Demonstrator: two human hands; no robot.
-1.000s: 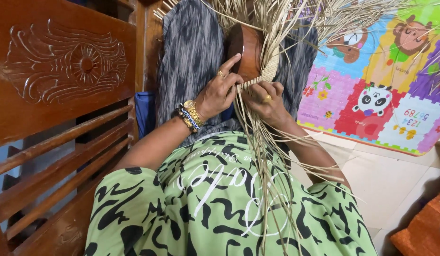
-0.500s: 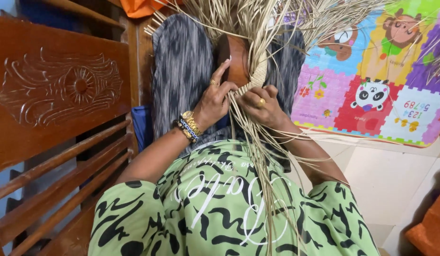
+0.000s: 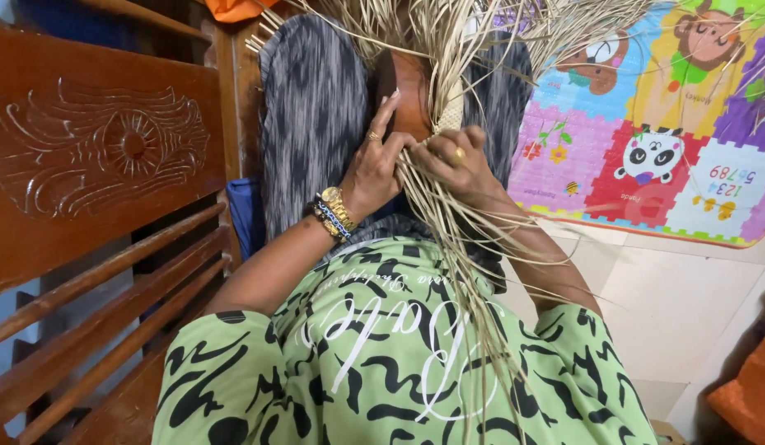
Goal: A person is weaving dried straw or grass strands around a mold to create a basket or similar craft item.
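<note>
Head view: the left hand (image 3: 381, 165) rests against a rounded brown wooden mould (image 3: 404, 92) held up between the knees, its index finger stretched up along the mould's left edge and the other fingers curled around pale straw strands (image 3: 448, 239). A gold ring sits on one finger, and gold bangles with a beaded bracelet (image 3: 333, 214) circle the wrist. The right hand (image 3: 458, 161) is just beside the left, touching it at the fingertips, and pinches a few strands between thumb and fingers at the lower edge of a small woven straw piece (image 3: 451, 115) that lies against the mould. It too wears a gold ring. Both hands are closed on straw, neither is loose.

The straw fans out above the mould toward the top edge of the picture and hangs in a long bundle down over the lap, crossing a green garment with black squiggles (image 3: 382, 363). Behind the hands, grey-and-black patterned cloth (image 3: 312, 107) covers the raised legs on either side of the mould.

At the left stands a carved wooden bench (image 3: 94, 165) with slats below its backrest panel. At the right, a colourful foam play mat with cartoon animals (image 3: 654, 132) leans over a pale tiled floor (image 3: 695, 305). An orange object (image 3: 749, 395) shows in the lower right corner.
</note>
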